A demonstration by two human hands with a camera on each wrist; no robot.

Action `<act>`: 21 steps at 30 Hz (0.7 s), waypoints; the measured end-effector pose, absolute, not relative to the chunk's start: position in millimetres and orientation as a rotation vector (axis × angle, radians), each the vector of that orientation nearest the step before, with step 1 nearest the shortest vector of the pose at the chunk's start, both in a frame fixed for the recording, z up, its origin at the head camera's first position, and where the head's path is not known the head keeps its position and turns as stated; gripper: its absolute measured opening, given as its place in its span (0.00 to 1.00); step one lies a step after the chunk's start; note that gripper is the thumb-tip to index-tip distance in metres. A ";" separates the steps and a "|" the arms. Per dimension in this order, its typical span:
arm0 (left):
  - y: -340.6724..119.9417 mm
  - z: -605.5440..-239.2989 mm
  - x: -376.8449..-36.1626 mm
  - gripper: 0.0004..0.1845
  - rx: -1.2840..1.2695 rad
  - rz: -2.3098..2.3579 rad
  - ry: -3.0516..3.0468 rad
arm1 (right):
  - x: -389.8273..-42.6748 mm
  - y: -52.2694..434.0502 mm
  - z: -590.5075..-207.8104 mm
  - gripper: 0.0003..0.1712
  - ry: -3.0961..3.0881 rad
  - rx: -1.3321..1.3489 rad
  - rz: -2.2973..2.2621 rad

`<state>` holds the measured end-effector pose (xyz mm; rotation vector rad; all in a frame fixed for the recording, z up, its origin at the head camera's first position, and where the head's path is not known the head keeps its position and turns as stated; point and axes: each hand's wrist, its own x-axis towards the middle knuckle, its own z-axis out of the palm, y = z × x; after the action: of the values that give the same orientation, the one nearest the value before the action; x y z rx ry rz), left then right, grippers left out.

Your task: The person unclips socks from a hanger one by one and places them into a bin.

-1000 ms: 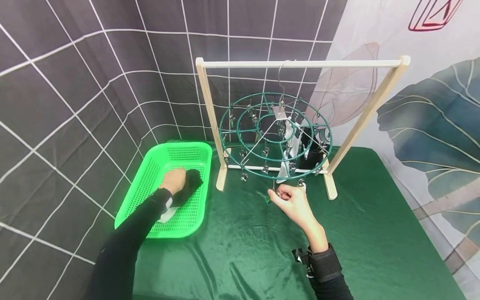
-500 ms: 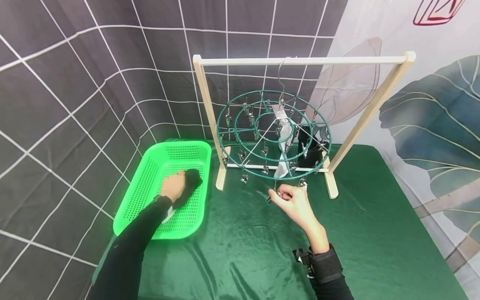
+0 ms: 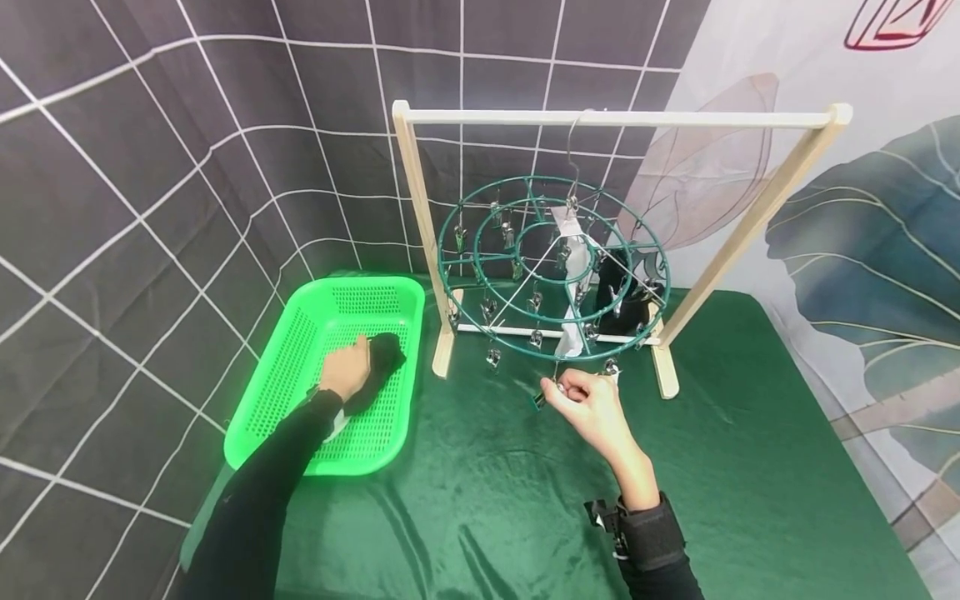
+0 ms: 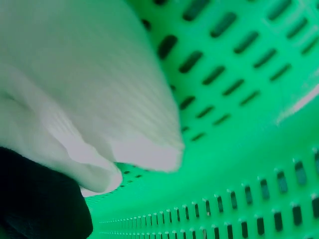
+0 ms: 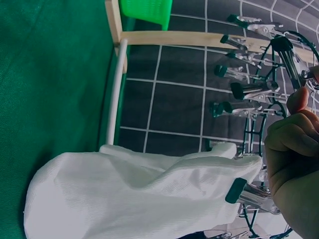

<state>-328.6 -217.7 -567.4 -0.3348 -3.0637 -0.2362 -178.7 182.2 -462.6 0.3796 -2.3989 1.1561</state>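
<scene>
In the head view my left hand (image 3: 347,368) reaches down into the green basket (image 3: 366,306) and grips a black sock (image 3: 386,360). White ribbed cloth (image 4: 109,94), seemingly a sock, lies close by in the left wrist view. My right hand (image 3: 592,406) pinches a metal clip (image 5: 288,57) with dark green tips at the front of the round hanger (image 3: 510,332). Nothing shows between that clip's tips. Beside it, a white sock (image 5: 134,194) hangs from another clip, large in the right wrist view. Black cloth (image 3: 617,293) hangs behind, on the hanger's right side.
A wooden stand (image 3: 414,200) with a white top bar (image 3: 495,117) carries the hanger by its hook. Several bare clips (image 3: 492,357) dangle round the rings. Green cloth (image 3: 480,500) covers the table, and a grid-patterned curtain (image 3: 150,275) stands behind and to the left.
The hanger's rings and the hanging white sock have swung a little. Both hands keep nearly the same places, and the view has shifted slightly.
</scene>
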 end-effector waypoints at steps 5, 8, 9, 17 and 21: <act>-215.4 -555.0 -332.6 0.26 -0.271 -0.261 -3.185 | -177.7 181.9 -460.2 0.25 -2.395 0.376 1.163; -210.7 -545.6 -333.9 0.25 -0.208 -0.249 -3.223 | -177.7 181.4 -459.8 0.25 -2.388 0.387 1.163; -208.7 -542.4 -334.2 0.24 -0.201 -0.237 -3.206 | -177.7 181.2 -459.7 0.25 -2.386 0.389 1.159; -170.1 -507.1 -335.8 0.14 -0.471 -0.532 -2.676 | -177.1 178.2 -457.0 0.25 -2.388 0.383 1.177; -129.6 -477.7 -326.2 0.12 -0.688 -0.808 -2.221 | -177.3 176.3 -456.5 0.26 -2.391 0.379 1.179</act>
<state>-326.2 -129.6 -477.7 -0.6878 -2.2212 -0.8080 -177.3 176.3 -456.5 0.3789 -2.3907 1.1787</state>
